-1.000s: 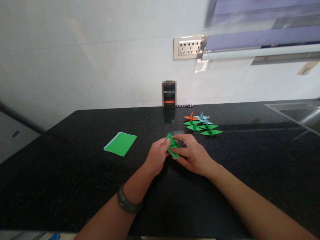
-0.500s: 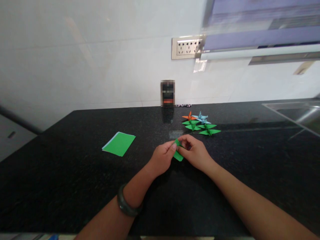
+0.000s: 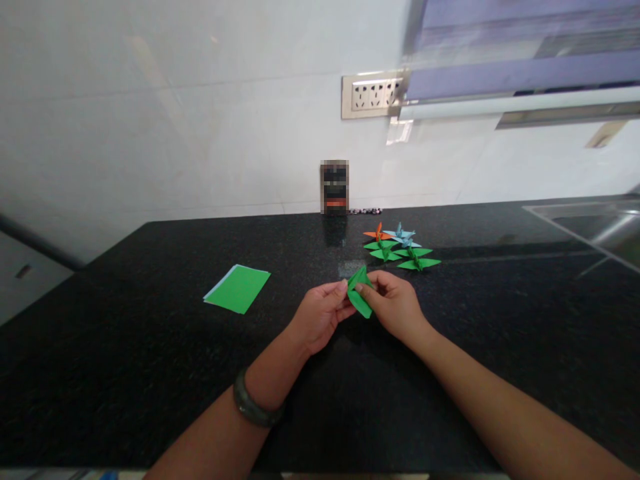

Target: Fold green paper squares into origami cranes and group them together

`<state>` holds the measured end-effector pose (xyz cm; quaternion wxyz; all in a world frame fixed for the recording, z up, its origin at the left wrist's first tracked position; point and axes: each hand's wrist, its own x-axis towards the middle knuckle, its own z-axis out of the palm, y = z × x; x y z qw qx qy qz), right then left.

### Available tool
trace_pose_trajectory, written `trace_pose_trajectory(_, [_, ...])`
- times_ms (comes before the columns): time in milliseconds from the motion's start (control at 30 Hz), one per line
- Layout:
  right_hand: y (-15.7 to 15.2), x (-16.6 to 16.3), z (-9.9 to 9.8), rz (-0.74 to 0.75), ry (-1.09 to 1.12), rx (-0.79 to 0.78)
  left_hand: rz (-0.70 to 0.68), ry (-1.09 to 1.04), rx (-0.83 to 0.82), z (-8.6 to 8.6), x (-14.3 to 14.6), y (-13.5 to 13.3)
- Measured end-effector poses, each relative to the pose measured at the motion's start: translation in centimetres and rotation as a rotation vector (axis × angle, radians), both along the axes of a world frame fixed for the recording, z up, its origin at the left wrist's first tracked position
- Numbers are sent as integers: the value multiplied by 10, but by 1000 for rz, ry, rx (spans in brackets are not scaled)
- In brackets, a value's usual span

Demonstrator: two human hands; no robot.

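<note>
A partly folded sheet of green origami paper [image 3: 361,303] is held between my two hands over the dark countertop. My left hand [image 3: 323,312] pinches its left edge, thumb on top and fingers reaching beneath. From the right, my right hand [image 3: 395,301] grips it with the thumb pressed on its face; some of that hand's fingers are hidden behind the paper. Beyond my right hand stand several folded paper cranes: an orange crane [image 3: 379,233], light blue cranes [image 3: 401,235] and green cranes [image 3: 419,263]. To the left lies a stack of square paper [image 3: 239,289], green on top.
The black speckled countertop [image 3: 150,373] runs back to a white wall. A blurred-out dark object [image 3: 335,188] stands against the wall beside a beaded strand [image 3: 366,211]. A sink [image 3: 600,227] is set in at the right. Wall sockets [image 3: 373,95] are above.
The green paper has turned and opened out, showing more of its folded face. My left thumb has shifted to its left edge, and my right thumb now presses on its front.
</note>
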<state>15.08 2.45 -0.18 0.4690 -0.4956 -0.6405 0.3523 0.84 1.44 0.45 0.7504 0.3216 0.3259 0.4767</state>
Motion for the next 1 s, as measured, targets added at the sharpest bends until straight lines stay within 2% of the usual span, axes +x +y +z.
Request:
trace_pose_trajectory(200, [-2, -2, -2, 30, 8, -16, -30, 38, 98, -2, 1, -1])
trace_pose_trajectory(600, [-3, -8, 3, -11, 192, -192, 80, 253, 192, -6, 4, -3])
trace_pose_trajectory(1000, [-4, -5, 4, -20, 155, -108, 94, 356, 168, 2, 4, -5])
